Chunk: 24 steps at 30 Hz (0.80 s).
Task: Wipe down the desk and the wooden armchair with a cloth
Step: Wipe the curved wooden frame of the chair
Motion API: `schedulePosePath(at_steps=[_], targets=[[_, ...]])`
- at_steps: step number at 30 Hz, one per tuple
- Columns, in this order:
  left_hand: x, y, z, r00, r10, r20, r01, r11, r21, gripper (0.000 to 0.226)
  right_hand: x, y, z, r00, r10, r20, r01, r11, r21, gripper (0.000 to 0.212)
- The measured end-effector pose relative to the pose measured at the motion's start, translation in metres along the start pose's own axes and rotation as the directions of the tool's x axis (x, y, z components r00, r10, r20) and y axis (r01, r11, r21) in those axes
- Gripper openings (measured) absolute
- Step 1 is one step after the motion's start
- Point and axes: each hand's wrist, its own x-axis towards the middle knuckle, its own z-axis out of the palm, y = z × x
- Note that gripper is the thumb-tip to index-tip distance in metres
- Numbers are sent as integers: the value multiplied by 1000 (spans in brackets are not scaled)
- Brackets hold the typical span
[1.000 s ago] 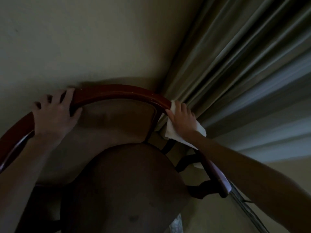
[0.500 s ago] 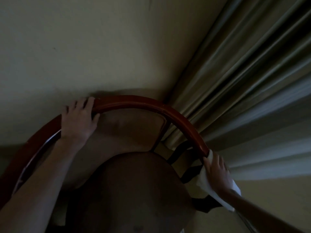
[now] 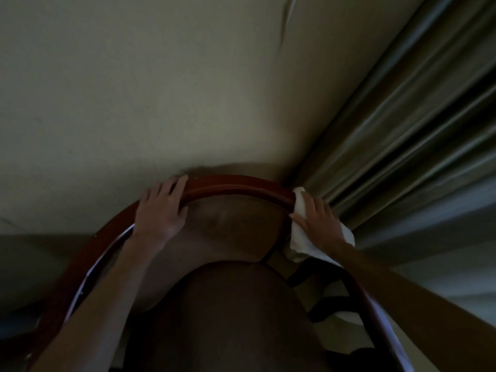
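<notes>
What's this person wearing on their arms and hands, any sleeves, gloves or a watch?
Nothing shows. The left hand and right hand are ungloved, both forearms are sleeveless to the frame edge, and no watch or ring is visible in dim light.

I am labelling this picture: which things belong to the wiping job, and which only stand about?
Job: armchair, cloth, left hand gripping the armchair, right hand on the cloth.
Not job: wall, curtain.
</notes>
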Motion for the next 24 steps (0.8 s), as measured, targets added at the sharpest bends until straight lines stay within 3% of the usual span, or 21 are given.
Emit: schedulePosePath(at_steps=[2, 5, 8, 12, 14, 17, 20, 24], targets=[[-3, 2, -4, 1000, 4, -9, -4, 1000, -17, 63, -62, 34, 6, 989, 143, 50, -146, 987, 69, 82], [-6, -2, -10, 998, -58, -28, 58, 998, -19, 53, -171, 75, 18, 898, 420, 134, -435, 892, 122, 86], [-10, -5, -12, 996, -82, -43, 83, 996, 15, 48, -237, 94, 34, 852, 508, 125, -506, 861, -54, 82], [-23, -19, -15, 995, -82, -59, 85, 995, 49, 49, -222, 97, 26, 827, 537, 168, -547, 837, 13, 80], [-31, -32, -16, 991, -98, -87, 101, 994, 33, 49, -194, 87, 20, 847, 485, 217, -510, 856, 81, 77], [-49, -53, -19, 981, -124, -149, 127, 992, 16, 50, -144, 62, 8, 899, 402, 176, -434, 871, 228, 84], [-74, -66, -22, 966, -199, -163, 194, 980, -47, 54, -92, 38, -3, 969, 199, 145, -227, 949, 219, 80], [-138, -79, -24, 900, -392, -189, 367, 917, -154, 54, -11, 4, -17, 981, 10, 192, -39, 989, 145, 62]])
